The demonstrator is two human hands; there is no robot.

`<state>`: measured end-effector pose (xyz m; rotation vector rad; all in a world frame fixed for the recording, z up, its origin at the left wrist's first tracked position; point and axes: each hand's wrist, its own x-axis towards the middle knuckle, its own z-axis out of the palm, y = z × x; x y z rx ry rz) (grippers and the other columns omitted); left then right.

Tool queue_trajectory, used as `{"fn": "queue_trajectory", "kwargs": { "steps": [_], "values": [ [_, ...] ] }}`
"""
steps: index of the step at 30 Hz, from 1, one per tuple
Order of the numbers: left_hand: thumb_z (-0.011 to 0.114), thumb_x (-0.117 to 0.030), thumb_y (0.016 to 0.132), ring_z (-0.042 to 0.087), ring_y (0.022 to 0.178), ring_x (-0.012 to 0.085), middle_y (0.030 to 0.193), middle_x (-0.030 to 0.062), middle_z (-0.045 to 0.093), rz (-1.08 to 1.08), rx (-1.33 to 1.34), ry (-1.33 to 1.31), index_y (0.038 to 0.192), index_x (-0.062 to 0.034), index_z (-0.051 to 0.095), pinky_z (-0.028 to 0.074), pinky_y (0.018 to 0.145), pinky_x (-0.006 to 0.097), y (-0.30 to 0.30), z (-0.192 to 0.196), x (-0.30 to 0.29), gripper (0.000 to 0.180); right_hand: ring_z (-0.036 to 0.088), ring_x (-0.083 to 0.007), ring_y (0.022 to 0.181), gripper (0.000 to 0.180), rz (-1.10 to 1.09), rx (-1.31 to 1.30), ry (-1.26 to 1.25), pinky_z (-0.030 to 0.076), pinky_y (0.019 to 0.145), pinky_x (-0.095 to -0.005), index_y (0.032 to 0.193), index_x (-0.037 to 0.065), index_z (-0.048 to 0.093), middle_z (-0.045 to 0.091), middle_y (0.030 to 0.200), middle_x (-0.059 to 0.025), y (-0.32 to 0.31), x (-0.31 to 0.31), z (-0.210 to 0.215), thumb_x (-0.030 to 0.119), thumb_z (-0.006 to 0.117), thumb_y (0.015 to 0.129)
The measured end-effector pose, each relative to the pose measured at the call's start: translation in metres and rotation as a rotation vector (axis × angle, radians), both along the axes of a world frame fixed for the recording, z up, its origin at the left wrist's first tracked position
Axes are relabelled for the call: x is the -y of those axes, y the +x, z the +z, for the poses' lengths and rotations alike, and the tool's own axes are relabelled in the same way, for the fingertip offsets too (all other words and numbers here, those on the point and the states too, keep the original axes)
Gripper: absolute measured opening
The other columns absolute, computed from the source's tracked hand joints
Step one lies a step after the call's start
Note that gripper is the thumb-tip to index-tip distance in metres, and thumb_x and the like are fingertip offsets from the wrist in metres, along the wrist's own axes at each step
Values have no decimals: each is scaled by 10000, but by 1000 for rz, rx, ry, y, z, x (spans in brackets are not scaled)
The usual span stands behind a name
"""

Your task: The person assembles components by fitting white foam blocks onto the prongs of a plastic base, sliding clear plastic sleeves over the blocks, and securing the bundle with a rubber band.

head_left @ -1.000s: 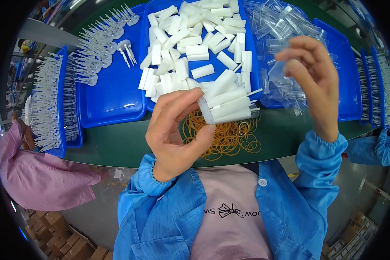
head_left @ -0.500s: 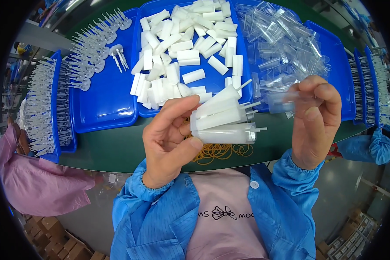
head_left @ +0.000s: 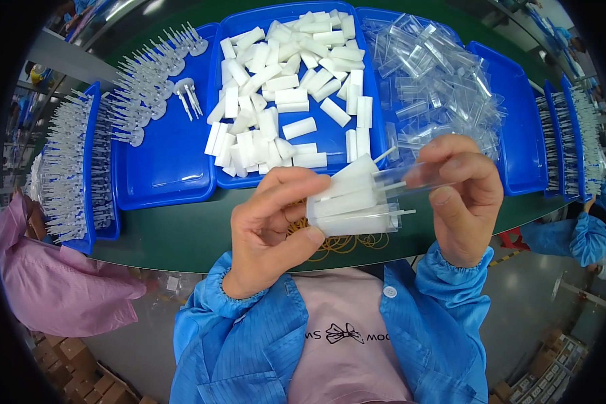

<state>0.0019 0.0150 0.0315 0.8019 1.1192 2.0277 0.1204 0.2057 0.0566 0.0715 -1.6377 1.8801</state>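
Observation:
My left hand [head_left: 271, 225] is closed around the base of a pronged plastic piece [head_left: 407, 212], its thin tips pointing right. White foam blocks [head_left: 347, 200] sit over the prongs, and a clear plastic sleeve wraps the lowest one. Between the thumb and fingers of my right hand [head_left: 466, 198] is a clear plastic sleeve [head_left: 417, 176]. Its left end meets the tip of a foam-covered prong; how far it has slid on cannot be made out. Under my left hand, yellow rubber bands [head_left: 343, 246] lie on the green table, partly hidden.
A blue tray [head_left: 215, 135] of white foam blocks stands ahead. Right of it, another tray holds piled clear sleeves [head_left: 444, 81]. On the left, a tray [head_left: 165, 192] carries several pronged white pieces [head_left: 187, 96]. Racks of similar pieces [head_left: 67, 168] flank both sides. A pink-sleeved person [head_left: 67, 283] sits at left.
My right hand has moved left and slightly down, bringing the clear sleeve up against the foam-covered prongs. My left hand has shifted slightly right and down with the pronged piece.

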Motion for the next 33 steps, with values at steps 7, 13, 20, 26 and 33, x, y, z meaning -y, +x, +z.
{"fn": "queue_trajectory", "kwargs": {
  "steps": [7,13,20,26,33],
  "values": [
    [629,70,704,549,1029,201,1137,126,492,132,-256,-158,1133,36,599,451,902,302,3,4,0,431,616,-225,933,158,102,-3,-68,497,850,-338,964,-11,581,541,1108,-200,2,-7,-5,-40,594,809],
    [658,48,663,558,937,181,1075,114,536,284,-534,-263,1095,-14,648,468,794,275,5,10,1,437,594,-229,963,177,-6,11,90,472,870,-342,972,-29,586,561,1099,-191,5,-2,-3,-54,593,797],
    [668,65,644,581,870,177,1037,121,544,352,-772,-335,1076,-21,658,500,729,268,8,18,0,441,574,-227,1001,196,-14,29,21,465,869,-328,991,-43,585,569,1098,-189,10,2,-2,-63,591,795],
    [678,59,643,593,823,196,1029,134,537,489,-1047,-356,1054,-14,662,523,678,281,11,21,-3,417,573,-208,991,204,-55,46,94,471,848,-295,1001,-45,585,567,1101,-188,8,2,-1,-76,585,800],
    [763,-9,635,586,859,189,1016,119,554,308,-706,-279,1011,-8,675,503,721,282,10,24,-7,386,579,-213,977,192,-66,70,147,469,844,-318,971,-52,600,588,1059,-189,12,4,1,-46,611,779]
  ]
}}
